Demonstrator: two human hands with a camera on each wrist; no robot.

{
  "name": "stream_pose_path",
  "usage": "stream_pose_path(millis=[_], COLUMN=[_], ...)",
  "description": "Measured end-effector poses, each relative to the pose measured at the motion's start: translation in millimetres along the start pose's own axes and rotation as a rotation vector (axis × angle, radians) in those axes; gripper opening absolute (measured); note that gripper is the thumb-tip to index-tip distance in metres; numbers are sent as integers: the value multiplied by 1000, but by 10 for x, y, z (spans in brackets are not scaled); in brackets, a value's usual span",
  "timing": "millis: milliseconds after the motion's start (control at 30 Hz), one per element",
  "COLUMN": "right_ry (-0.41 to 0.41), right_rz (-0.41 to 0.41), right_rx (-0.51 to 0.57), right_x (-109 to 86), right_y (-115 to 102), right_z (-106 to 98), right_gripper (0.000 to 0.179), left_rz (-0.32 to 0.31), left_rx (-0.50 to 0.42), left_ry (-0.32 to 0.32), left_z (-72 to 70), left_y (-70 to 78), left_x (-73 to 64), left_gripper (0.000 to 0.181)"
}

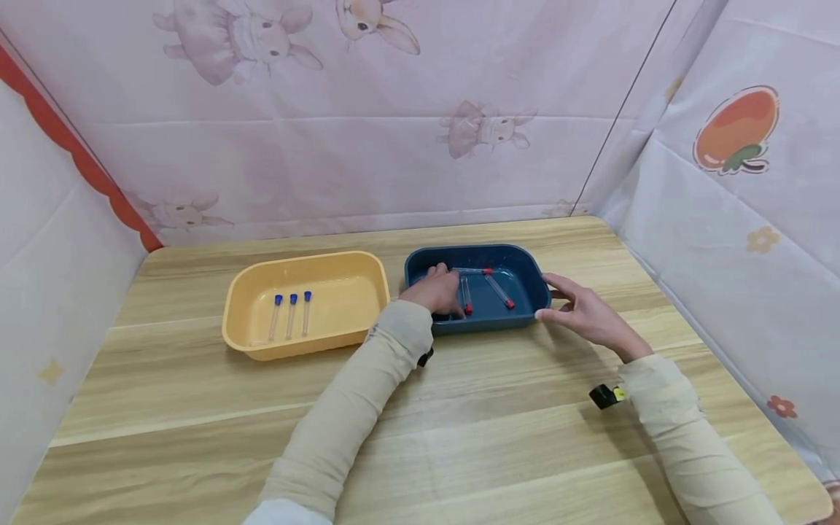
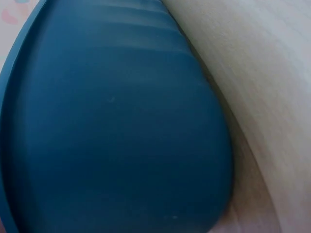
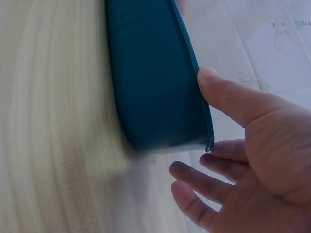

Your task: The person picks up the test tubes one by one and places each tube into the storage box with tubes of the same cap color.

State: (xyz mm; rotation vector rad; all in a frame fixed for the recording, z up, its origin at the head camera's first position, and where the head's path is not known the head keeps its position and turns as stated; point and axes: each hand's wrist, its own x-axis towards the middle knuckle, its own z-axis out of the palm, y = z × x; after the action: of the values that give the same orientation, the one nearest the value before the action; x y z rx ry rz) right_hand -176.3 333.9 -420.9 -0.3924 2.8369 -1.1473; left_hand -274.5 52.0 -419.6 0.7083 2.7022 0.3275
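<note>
My left hand (image 1: 436, 290) reaches into the left end of a dark blue tray (image 1: 482, 327), its fingers low inside and partly hidden. Whether they pinch anything does not show. Beside it lie clear tubes with red caps: one (image 1: 467, 294) nearest the hand, another (image 1: 472, 270) along the back, a third (image 1: 500, 292) slanting on the right. At the tray's right corner is my right hand (image 1: 584, 313), thumb touching the rim and fingers spread loosely around the end. The left wrist view holds only the tray's outer wall (image 2: 121, 121) and the tabletop.
A yellow tray (image 1: 341, 339) stands left of the blue one. In it, three clear tubes with blue caps (image 1: 291, 319) lie side by side. Both trays are on a wooden table (image 1: 197, 437), with printed cloth walls (image 1: 367, 160) behind and at the sides.
</note>
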Motion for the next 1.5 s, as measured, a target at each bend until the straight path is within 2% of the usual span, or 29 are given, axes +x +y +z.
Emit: stream_pose_path(millis=[367,667,800,967,1133,1333,1500], right_ry=[-2,-4,-8,-10,-12,-15,-1], right_rz=[-7,-15,-23,-28,-29,-18,15], right_rx=[-9,7,10,-4,-3,-3,-35], right_x=[17,16,28,45,56,53,64], right_y=[40,9,-1,3,7,16,5], right_z=[-3,-7,-4,-10,-20,-15,-11], right_gripper=[78,78,79,78,79,79,81], left_rz=[10,-8,0,23,47,93,132], left_rx=[-17,-49,-48,-57,-115,-165,-147], left_ry=[-16,-10,14,82,92,140,205], left_z=[-17,-36,-77,-162,-238,-304,-362], left_y=[-1,-10,-15,-23,-40,-103,-187], left_x=[-20,-44,-93,-192,-326,-549,-768], left_gripper=[92,96,95,86,88,85,79])
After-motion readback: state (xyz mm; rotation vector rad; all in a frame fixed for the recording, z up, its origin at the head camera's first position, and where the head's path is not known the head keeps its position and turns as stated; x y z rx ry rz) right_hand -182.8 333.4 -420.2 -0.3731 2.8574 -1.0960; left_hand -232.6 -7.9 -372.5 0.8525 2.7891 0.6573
